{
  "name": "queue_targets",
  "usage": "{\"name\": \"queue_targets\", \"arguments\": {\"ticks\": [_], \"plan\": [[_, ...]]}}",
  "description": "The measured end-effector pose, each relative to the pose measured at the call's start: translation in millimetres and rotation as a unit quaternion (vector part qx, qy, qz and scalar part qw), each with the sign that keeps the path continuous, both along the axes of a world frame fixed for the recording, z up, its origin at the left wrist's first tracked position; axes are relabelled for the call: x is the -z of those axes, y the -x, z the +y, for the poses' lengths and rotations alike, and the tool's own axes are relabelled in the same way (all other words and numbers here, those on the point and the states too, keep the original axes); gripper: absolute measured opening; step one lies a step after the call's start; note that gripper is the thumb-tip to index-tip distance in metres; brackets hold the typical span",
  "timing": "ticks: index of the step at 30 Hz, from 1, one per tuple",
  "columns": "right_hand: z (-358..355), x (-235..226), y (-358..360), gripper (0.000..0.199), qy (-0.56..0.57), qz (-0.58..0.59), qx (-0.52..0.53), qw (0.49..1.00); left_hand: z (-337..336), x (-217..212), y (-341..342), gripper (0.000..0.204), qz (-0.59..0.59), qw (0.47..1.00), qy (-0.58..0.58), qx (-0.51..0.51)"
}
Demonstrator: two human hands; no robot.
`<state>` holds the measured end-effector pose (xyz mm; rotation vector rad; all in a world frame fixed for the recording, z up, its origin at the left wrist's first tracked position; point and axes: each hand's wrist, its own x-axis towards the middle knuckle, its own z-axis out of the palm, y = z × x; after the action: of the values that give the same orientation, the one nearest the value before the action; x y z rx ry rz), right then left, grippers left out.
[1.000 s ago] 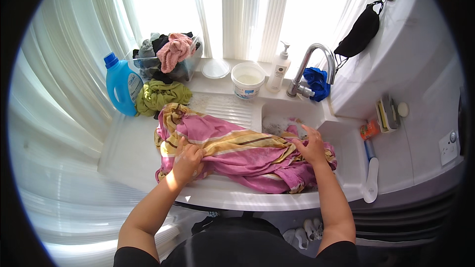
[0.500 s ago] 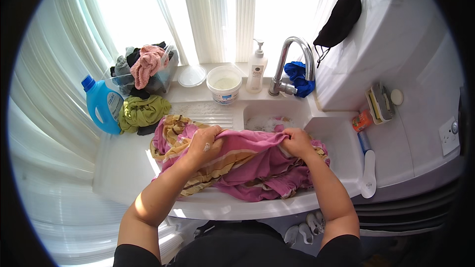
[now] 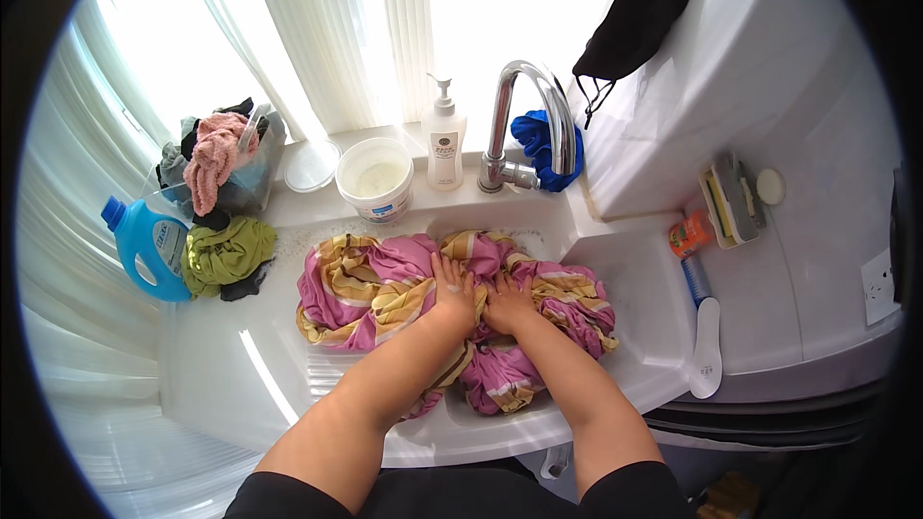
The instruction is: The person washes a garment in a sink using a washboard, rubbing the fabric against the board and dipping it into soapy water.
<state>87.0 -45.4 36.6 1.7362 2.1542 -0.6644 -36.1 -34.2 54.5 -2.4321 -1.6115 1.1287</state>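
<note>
A large pink and yellow striped cloth point(image 3: 370, 274) lies bunched over the washboard ridges point(image 3: 332, 375) and the basin of a white laundry sink point(image 3: 644, 327). My left hand point(image 3: 454, 290) presses on the middle of it with fingers stretched out. Close beside it, my right hand point(image 3: 510, 306) also lies on the cloth, its fingers spread. Neither hand grips anything. The basin under the cloth is mostly hidden.
Along the back stand a white tub point(image 3: 375, 183), a pump bottle point(image 3: 444, 139) and a chrome faucet point(image 3: 500, 135) by a blue cloth point(image 3: 543, 146). A blue detergent jug point(image 3: 144, 250), green cloth point(image 3: 226, 255) and clothes bin point(image 3: 260, 159) sit left; a white-handled brush point(image 3: 707, 346) lies right.
My hands have let go of the stretched-out cloth and moved together, pressing down on it. The cloth is now bunched farther back, over the basin. The view has shifted too.
</note>
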Motion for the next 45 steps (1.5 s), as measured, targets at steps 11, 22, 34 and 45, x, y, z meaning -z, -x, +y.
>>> {"name": "queue_targets", "arguments": {"ticks": [11, 22, 34, 45], "plan": [[44.0, 42.5, 2.4, 0.059, 0.079, 0.022, 0.012, 0.997, 49.7, 57.2, -35.9, 0.102, 0.105, 0.989, 0.1, 0.001], [33.1, 47.6, -23.0, 0.067, -0.233, 0.051, 0.101, 0.966, 25.1, -43.7, 4.8, 0.079, -0.028, 0.999, -0.024, 0.04], [3.8, -25.4, -46.0, 0.052, -0.151, 0.136, 0.298, 0.933, -52.0, -120.0, 149.1, 0.029, -0.254, 0.96, -0.118, 0.003], [-23.7, -139.4, 104.9, 0.025, -0.256, 0.586, 0.184, 0.746, -101.3, -172.5, 318.7, 0.042, -0.285, 0.905, -0.303, -0.093]]}}
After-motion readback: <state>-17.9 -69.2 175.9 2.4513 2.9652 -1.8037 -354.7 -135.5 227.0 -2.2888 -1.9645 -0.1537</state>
